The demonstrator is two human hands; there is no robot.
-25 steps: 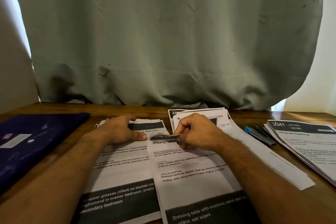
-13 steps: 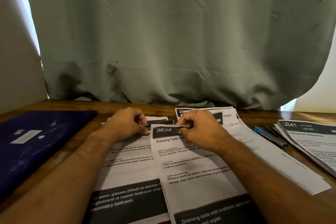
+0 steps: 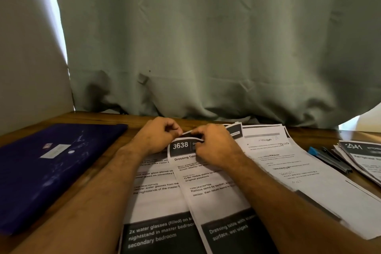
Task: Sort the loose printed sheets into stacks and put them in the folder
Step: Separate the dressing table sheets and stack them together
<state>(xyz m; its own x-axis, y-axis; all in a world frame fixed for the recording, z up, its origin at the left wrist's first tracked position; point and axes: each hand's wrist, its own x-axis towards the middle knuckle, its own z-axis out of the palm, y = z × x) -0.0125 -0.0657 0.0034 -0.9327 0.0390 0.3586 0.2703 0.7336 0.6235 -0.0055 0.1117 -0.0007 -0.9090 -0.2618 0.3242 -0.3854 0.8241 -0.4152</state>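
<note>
Sorting unfinished: both hands, left hand [image 3: 158,134] & right hand [image 3: 214,146], pinch sheet 3638 [image 3: 206,181] top edge; folder [image 3: 51,171] left of it, shut, nothing filed.

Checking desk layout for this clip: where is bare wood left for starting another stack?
Bare table runs between the purple folder and the water-glasses sheet, and along the far edge below the curtain. A thin strip shows around the pens. The middle is crowded: both hands grip sheet 3638 among overlapping sheets.
</note>
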